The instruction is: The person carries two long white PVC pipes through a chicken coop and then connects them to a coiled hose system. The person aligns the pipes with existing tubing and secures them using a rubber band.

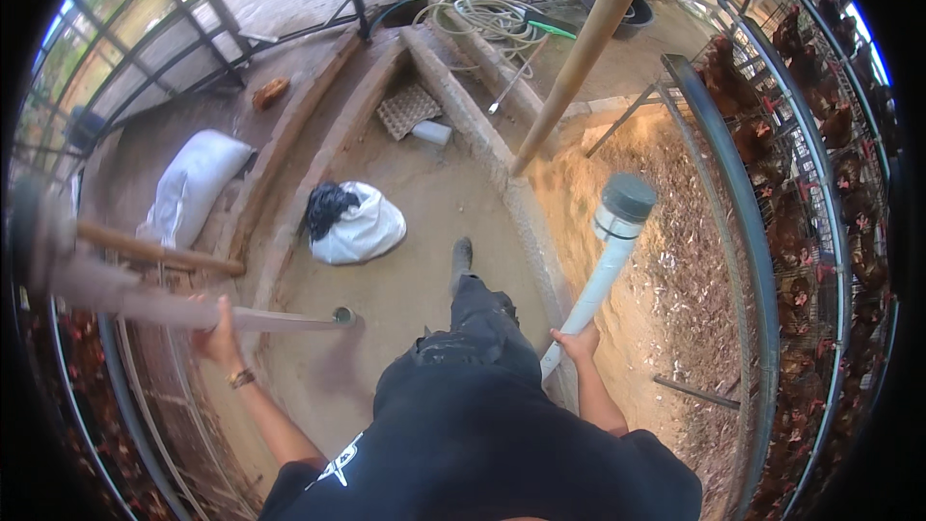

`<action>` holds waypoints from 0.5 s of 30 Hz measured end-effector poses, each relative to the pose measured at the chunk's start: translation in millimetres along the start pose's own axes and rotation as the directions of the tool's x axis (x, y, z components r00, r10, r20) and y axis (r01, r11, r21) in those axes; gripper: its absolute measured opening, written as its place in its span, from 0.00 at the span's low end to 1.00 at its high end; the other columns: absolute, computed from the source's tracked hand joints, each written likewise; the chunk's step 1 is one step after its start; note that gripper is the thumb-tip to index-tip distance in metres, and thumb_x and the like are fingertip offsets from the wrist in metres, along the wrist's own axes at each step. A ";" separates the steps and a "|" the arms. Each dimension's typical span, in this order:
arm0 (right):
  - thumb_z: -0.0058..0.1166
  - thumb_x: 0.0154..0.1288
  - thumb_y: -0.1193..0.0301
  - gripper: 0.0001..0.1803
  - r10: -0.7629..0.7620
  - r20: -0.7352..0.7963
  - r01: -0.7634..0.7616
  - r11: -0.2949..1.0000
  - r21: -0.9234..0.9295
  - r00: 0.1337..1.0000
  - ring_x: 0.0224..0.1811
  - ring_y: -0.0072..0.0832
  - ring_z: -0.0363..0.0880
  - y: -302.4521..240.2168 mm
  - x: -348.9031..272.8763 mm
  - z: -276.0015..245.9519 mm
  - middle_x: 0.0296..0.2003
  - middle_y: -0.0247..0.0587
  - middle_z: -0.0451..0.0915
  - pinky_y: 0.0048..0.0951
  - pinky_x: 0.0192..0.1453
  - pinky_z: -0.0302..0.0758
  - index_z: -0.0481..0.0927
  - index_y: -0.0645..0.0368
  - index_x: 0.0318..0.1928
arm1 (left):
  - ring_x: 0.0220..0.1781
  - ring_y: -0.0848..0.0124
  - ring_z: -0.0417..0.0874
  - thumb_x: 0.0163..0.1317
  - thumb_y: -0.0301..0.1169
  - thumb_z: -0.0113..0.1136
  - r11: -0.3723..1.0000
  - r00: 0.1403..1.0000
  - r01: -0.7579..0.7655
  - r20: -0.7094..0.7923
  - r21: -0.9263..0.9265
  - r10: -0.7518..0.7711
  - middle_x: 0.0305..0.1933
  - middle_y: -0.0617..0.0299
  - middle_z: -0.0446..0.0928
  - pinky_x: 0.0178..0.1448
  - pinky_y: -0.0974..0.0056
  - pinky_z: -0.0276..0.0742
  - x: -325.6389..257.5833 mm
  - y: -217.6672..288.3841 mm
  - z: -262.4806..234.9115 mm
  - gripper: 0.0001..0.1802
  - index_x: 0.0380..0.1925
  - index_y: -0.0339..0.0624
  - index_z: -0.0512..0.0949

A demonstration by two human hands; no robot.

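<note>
White plastic pipe (pixel 610 265) with a grey cap rises from the right hand (pixel 579 341) on the right of the scene, slanting up and away over the litter bed beside the long cage row (pixel 820 193) of brown hens. The right fingers are wrapped tight round the lower end of that pipe. On the left, the left hand (pixel 218 336) grips a pale flat beam (pixel 193 314) running out from the near-left cages, its fingers closed over the top edge; a second pipe end with a dark round mouth (pixel 342 315) shows just past the beam's tip.

Judged from this, the step in hand is carrying or positioning the capped pipe while walking the earthen aisle, with the left hand steadying the body. The next move would call for keeping the pipe's top clear of the slanted wooden post (pixel 579 58) ahead and of the cage rail.

Smaller things lie farther off: a white sack (pixel 193 188) at far left, a white bag with a black bundle (pixel 357 222) in mid-aisle, an egg tray (pixel 407 108), a coiled hose (pixel 487 19).

The pipe's bottom end is hidden behind the dark trousers, the beam's left part is blurred, and the hens at the rim are warped and hard to count.
</note>
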State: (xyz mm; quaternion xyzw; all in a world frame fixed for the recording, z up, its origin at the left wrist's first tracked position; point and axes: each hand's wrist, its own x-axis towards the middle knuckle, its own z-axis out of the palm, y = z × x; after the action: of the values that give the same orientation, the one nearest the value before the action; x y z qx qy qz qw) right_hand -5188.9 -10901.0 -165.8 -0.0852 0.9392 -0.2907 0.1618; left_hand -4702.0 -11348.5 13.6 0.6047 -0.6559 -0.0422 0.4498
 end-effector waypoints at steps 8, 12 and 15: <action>0.78 0.29 0.58 0.42 0.055 0.099 -0.042 0.991 -0.127 0.994 0.44 0.47 0.84 -108.0 145.5 44.1 0.40 0.54 0.84 0.42 0.51 0.79 0.77 0.64 0.49 | 0.53 0.64 0.80 0.58 0.32 0.68 0.976 0.976 0.012 -0.208 -0.219 -0.059 0.51 0.53 0.80 0.59 0.58 0.75 167.9 154.0 88.1 0.23 0.50 0.29 0.76; 0.78 0.30 0.57 0.42 -0.044 0.138 0.068 0.982 -0.175 0.989 0.44 0.47 0.84 -199.9 217.6 39.5 0.40 0.54 0.84 0.42 0.51 0.79 0.77 0.64 0.49 | 0.55 0.64 0.79 0.60 0.31 0.65 0.942 0.986 -0.015 -0.163 -0.335 -0.042 0.53 0.51 0.79 0.63 0.59 0.73 230.9 207.7 156.2 0.27 0.55 0.26 0.71; 0.77 0.31 0.56 0.42 -0.043 0.188 0.079 0.979 -0.187 0.981 0.44 0.48 0.84 -263.2 256.7 44.7 0.40 0.55 0.84 0.42 0.51 0.79 0.76 0.65 0.49 | 0.58 0.62 0.77 0.60 0.26 0.65 0.863 0.986 -0.027 -0.158 -0.505 -0.061 0.56 0.48 0.77 0.67 0.58 0.71 281.8 220.3 221.4 0.28 0.58 0.25 0.69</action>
State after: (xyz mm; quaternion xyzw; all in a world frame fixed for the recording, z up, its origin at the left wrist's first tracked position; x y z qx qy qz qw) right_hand -5395.3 -11204.3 -114.9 -0.1559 0.9411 -0.1935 0.2294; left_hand -4972.0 -11632.5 166.5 0.4728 -0.5761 -0.1652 0.6459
